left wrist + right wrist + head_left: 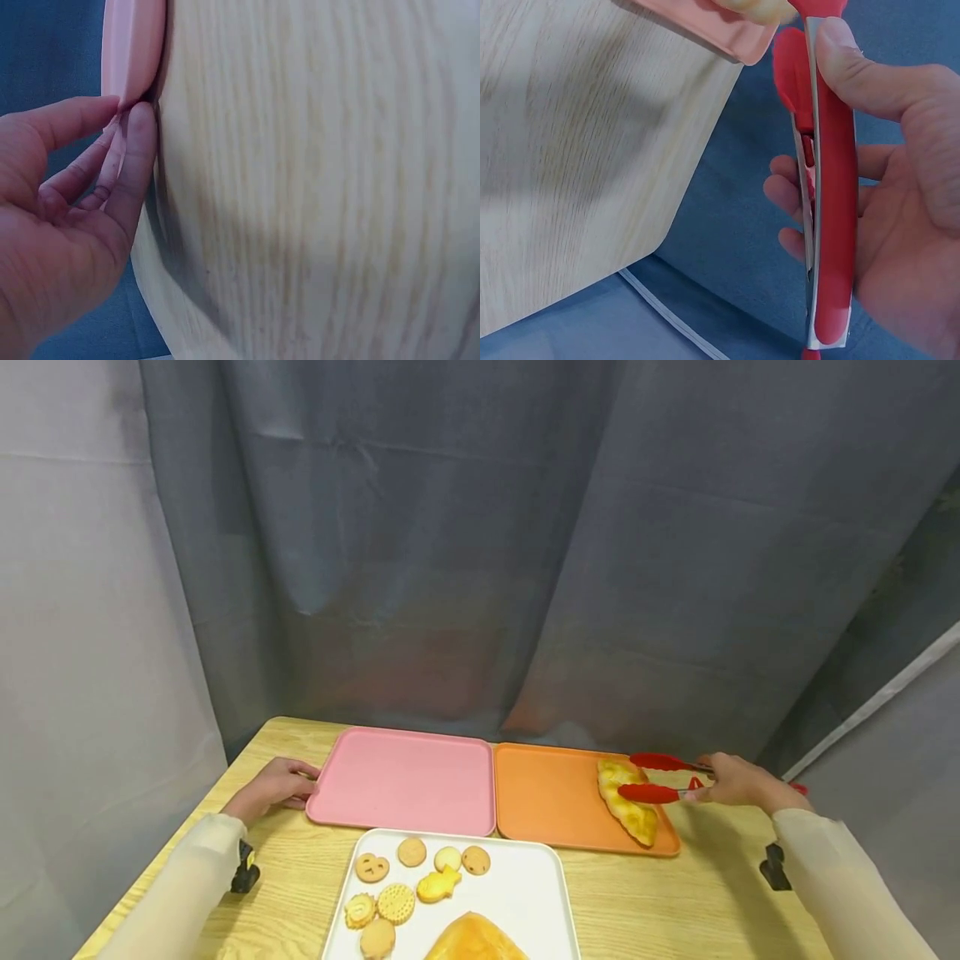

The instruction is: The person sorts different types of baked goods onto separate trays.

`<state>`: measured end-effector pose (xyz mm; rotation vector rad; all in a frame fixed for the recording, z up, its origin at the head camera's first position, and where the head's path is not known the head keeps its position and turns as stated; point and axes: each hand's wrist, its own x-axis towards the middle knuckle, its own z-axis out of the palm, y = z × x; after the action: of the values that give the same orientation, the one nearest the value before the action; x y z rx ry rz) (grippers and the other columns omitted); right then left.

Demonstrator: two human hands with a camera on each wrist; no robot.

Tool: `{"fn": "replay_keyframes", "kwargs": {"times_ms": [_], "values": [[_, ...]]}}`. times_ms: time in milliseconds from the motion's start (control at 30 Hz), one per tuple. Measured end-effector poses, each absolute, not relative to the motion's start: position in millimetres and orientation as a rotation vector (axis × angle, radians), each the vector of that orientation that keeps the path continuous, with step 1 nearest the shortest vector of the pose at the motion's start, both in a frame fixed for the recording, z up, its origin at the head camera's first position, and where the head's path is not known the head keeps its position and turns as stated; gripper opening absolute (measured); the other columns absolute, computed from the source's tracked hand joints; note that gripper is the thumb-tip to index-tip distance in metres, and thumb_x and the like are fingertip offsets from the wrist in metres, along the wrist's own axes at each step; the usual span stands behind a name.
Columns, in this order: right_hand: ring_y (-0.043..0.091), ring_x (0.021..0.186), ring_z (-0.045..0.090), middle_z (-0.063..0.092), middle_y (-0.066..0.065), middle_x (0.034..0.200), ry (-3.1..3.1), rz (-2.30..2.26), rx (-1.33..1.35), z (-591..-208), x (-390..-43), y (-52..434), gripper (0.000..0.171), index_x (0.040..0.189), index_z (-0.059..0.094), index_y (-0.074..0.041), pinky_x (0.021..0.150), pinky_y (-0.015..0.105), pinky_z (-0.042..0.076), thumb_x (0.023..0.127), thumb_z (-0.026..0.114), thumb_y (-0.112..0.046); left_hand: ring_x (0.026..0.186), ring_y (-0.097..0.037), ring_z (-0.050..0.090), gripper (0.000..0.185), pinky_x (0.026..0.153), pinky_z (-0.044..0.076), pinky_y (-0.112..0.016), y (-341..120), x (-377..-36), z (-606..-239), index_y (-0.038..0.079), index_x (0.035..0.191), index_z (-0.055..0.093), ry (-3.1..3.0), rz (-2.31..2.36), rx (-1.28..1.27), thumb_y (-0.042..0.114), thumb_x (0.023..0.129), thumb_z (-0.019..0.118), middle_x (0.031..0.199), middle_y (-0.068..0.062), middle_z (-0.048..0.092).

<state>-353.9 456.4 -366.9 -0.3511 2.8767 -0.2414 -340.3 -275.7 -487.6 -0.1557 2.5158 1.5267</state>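
Observation:
In the head view, my left hand is at the left edge of a pink tray. The left wrist view has its thumb and fingertips pinching the rim near a corner. My right hand grips a pair of red tongs, thumb on one arm and fingers around the other. The tong tips are spread apart above a long golden pastry, one tip overlapping it in the head view. This pastry lies at the right end of an orange tray.
Nearer to me, a white tray holds several cookies, a fish-shaped one among them, and a larger golden bread cut by the frame. All trays rest on a wooden table. Grey curtains hang behind.

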Motion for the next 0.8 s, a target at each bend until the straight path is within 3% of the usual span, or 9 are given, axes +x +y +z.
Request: {"fn": "replay_keyframes", "kwargs": {"times_ms": [133, 400, 800], "values": [[0.062, 0.124, 0.049, 0.047, 0.045, 0.138, 2.909, -0.214, -0.357, -368.7, -350.9, 458.0, 0.102, 0.136, 0.041, 0.026, 0.098, 0.068, 0.047, 0.084, 0.079, -0.053, 0.069, -0.011, 0.066, 0.044, 0.063, 0.061, -0.027, -275.4, -340.4, -488.4, -0.016, 0.128, 0.056, 2.467, 1.581, -0.125, 0.004, 0.091, 0.069, 0.084, -0.008, 0.07], [0.053, 0.109, 0.063, 0.057, 0.041, 0.13, 2.97, -0.187, -0.37, -367.4, -347.0, 461.6, 0.1, 0.135, 0.044, 0.024, 0.086, 0.063, 0.054, 0.083, 0.078, -0.055, 0.069, -0.011, 0.066, 0.045, 0.064, 0.062, -0.027, -275.0, -344.0, -491.1, -0.015, 0.128, 0.056, 2.466, 1.591, -0.104, 0.005, 0.091, 0.069, 0.087, -0.008, 0.071], [0.057, 0.123, 0.055, 0.048, 0.042, 0.141, 3.054, -0.324, -0.44, -363.0, -338.2, 431.1, 0.1, 0.141, 0.041, 0.021, 0.095, 0.066, 0.05, 0.086, 0.075, -0.054, 0.073, -0.012, 0.066, 0.048, 0.065, 0.062, -0.028, -280.3, -347.5, -492.9, -0.012, 0.13, 0.057, 2.501, 1.552, -0.121, 0.007, 0.089, 0.071, 0.092, -0.009, 0.071]]}}
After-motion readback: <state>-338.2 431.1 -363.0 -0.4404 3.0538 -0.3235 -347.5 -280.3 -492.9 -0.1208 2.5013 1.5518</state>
